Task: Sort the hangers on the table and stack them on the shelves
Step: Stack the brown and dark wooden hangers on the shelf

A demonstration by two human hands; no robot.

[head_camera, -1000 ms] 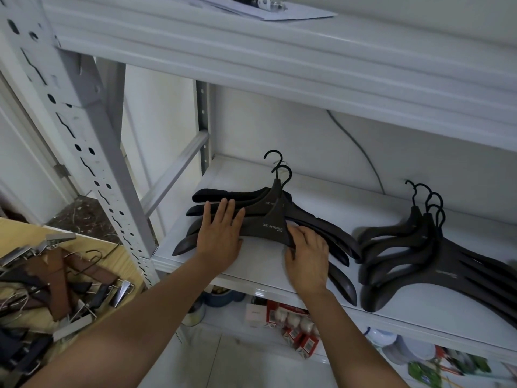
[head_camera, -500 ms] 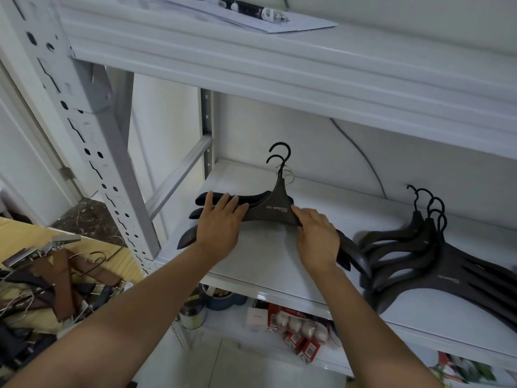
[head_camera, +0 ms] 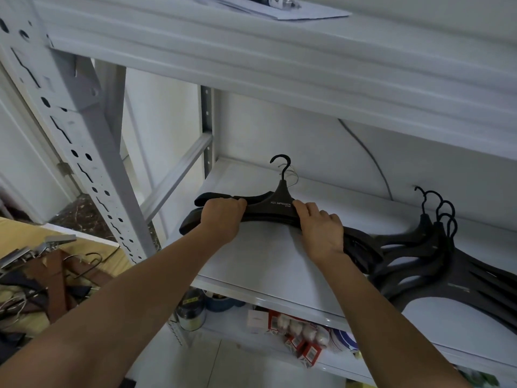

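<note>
Roughly midway, by my read. Landmark is the white middle shelf [head_camera: 263, 264]. Above it sits the upper shelf board [head_camera: 251, 65], leaving a low gap to work in, and the perforated upright post [head_camera: 81, 147] stands at its left end. Left of and below the shelf is the wooden surface [head_camera: 19, 233], with a tangle of brown clip hangers [head_camera: 56, 275] unsorted on it, so that part is left to do. On the shelf's right half lies a fanned pile of black hangers [head_camera: 430, 264], hooks toward the back wall; looks already placed, though loosely squared. On the shelf's left half is the black hanger stack [head_camera: 277, 204], hooks rearward, its right arms reaching to just beside or touching the fanned pile; cannot tell which. Both hands are on it: left hand [head_camera: 223, 217] has fingers curled over the left arms, right hand [head_camera: 321, 231] grips the right shoulder beside the neck. Judged step: squaring and seating this stack. In the way: the fanned pile crowds the right side, and the post narrows the left approach. Beneath the shelf, a tin [head_camera: 191, 312] and red boxes [head_camera: 302, 351]; unrelated.
</note>
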